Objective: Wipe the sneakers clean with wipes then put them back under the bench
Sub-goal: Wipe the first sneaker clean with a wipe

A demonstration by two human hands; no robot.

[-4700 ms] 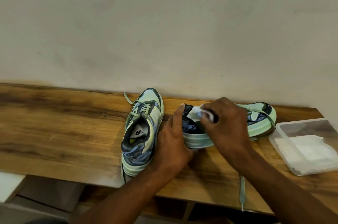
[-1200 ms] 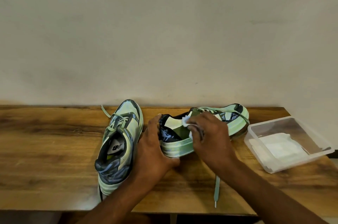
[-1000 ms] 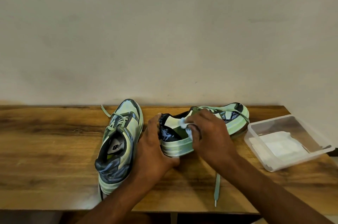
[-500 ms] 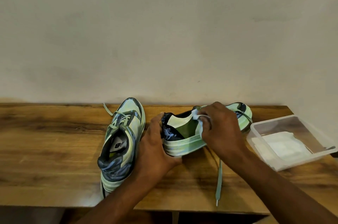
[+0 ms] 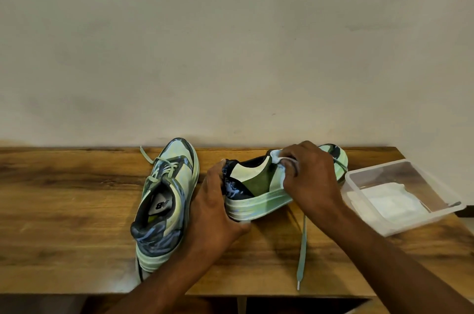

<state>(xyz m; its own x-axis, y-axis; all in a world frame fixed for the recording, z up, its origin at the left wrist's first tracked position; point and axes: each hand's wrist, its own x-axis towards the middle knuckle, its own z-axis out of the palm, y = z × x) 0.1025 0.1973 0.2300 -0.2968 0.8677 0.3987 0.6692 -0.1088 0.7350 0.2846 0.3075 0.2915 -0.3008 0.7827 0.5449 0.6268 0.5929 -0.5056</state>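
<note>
At the centre of the frame, the left hand (image 5: pixel 218 208) grips the heel of a tilted sneaker (image 5: pixel 256 193) on the bench (image 5: pixel 64 211). The right hand (image 5: pixel 311 180) pinches a white wipe (image 5: pixel 275 160) against its collar. The other sneaker (image 5: pixel 166 201) stands upright just left, with a tub (image 5: pixel 359 172) of wipes at the right edge.

Your right hand (image 5: pixel 311 180) covers the middle of the tilted sneaker (image 5: pixel 254 185), and only a corner of the wipe (image 5: pixel 275 160) shows above your fingers. Your left hand (image 5: pixel 215 211) hides that sneaker's heel, and both forearms run off the bottom edge. How many wipes lie in the plastic tub (image 5: pixel 402 167) is unclear.
</note>
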